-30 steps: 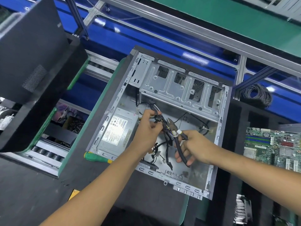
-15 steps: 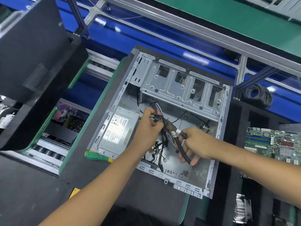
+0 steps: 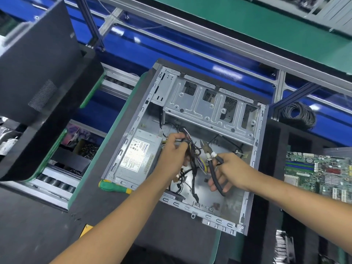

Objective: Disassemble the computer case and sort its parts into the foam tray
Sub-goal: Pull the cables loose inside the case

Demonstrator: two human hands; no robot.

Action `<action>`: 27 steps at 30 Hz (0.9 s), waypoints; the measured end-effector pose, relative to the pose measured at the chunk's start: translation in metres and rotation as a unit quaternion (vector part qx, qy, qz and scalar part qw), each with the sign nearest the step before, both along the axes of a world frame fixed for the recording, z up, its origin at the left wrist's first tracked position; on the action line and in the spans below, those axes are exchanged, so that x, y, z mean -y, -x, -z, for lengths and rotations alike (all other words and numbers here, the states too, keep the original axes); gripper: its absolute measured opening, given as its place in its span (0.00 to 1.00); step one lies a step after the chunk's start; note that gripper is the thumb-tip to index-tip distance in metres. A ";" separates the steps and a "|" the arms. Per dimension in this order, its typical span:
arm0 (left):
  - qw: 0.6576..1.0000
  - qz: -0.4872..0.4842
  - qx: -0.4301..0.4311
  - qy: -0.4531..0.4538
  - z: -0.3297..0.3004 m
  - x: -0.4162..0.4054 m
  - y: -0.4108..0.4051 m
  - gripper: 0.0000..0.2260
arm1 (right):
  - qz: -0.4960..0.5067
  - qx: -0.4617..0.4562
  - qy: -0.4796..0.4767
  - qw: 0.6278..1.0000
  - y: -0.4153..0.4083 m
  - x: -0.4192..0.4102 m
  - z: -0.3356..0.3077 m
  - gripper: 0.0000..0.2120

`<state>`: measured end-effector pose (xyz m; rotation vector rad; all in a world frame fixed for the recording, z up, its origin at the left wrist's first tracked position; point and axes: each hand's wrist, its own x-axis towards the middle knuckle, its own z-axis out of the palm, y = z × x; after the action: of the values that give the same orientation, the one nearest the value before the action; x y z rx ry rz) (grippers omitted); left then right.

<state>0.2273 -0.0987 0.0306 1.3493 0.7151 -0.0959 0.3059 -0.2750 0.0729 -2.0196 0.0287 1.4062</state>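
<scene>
**Cutting the cable bundle free inside the case**

The case (image 3: 190, 141) lies open on its side on the table (image 3: 47, 221), and every position below is given relative to it. In its left half sits the power supply (image 3: 137, 159). At its centre the left hand (image 3: 174, 151) is clenched around the cables (image 3: 192, 149) that run from the supply. Just to the right, the right hand (image 3: 226, 170) grips the handles of the cutters (image 3: 209, 155); the blades stand parted, their tips just beside the bundle. A screwdriver (image 3: 114, 187) lies against the case's near-left edge. To the right, a motherboard (image 3: 320, 174) already rests in the foam tray (image 3: 270, 149), so the board appears sorted while supply and wiring remain inside.

Risks, as judged from this arrangement: the blades close near the fingers of the left hand, so a slip could nick them. A cut placed too deep could sever a wire rather than a tie. Pulling on the bundle could drag the hand across the case's sheet-metal edges.
</scene>
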 end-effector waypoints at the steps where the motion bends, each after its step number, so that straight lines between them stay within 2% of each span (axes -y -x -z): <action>1: 0.999 0.001 0.005 0.035 0.000 0.000 0.001 0.10 | 0.005 0.004 -0.004 1.000 0.001 -0.001 0.000 0.12; 5: 0.996 0.006 -0.009 0.094 0.003 -0.002 0.002 0.15 | 0.027 0.021 -0.021 0.999 0.006 -0.005 0.005 0.13; 8: 0.995 0.020 -0.033 0.090 0.004 -0.004 0.003 0.20 | 0.049 0.036 -0.030 0.998 0.009 -0.005 0.011 0.12; 9: 0.997 0.037 -0.042 0.058 0.002 -0.004 0.005 0.22 | 0.053 0.044 -0.032 0.997 0.010 -0.005 0.012 0.13; 10: 0.997 0.061 -0.043 -0.016 -0.001 -0.005 0.006 0.23 | 0.056 0.053 -0.033 0.997 0.010 -0.005 0.013 0.13; 11: 0.985 0.095 -0.034 -0.137 -0.003 -0.005 0.007 0.24 | 0.060 0.061 -0.034 0.996 0.011 -0.005 0.015 0.13; 12: 0.949 0.142 -0.019 -0.281 -0.006 -0.005 0.008 0.26 | 0.064 0.069 -0.036 0.995 0.012 -0.005 0.015 0.14; 13: 0.889 0.197 -0.009 -0.413 -0.009 -0.003 0.008 0.29 | 0.066 0.078 -0.038 0.994 0.013 -0.005 0.015 0.14; 14: 0.830 0.240 -0.008 -0.504 -0.014 0.000 0.009 0.32 | 0.067 0.088 -0.041 0.993 0.014 -0.005 0.014 0.14; 15: 0.796 0.260 -0.002 -0.547 -0.018 0.003 0.009 0.32 | 0.069 0.097 -0.045 0.992 0.015 -0.005 0.014 0.14; 16: 0.786 0.268 0.014 -0.558 -0.023 0.005 0.008 0.30 | 0.079 0.101 -0.054 0.990 0.016 -0.005 0.013 0.14; 19: 0.803 0.266 0.049 -0.531 -0.036 -0.003 -0.004 0.17 | 0.121 0.101 -0.107 0.982 0.019 -0.006 0.009 0.12; 22: 0.857 0.284 0.053 -0.427 -0.056 -0.023 -0.020 0.07 | 0.165 0.111 -0.131 0.971 0.023 -0.008 0.006 0.10; 23: 0.862 0.297 0.062 -0.406 -0.062 -0.031 -0.024 0.05 | 0.182 0.119 -0.133 0.967 0.026 -0.010 0.006 0.09; 27: 0.835 0.348 0.084 -0.417 -0.082 -0.053 -0.024 0.04 | 0.196 0.138 -0.141 0.960 0.045 -0.026 -0.001 0.12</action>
<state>0.2512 -0.0457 0.1129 2.3915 0.0384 -0.2600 0.2605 -0.2490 0.0741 -1.8279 0.0953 0.8246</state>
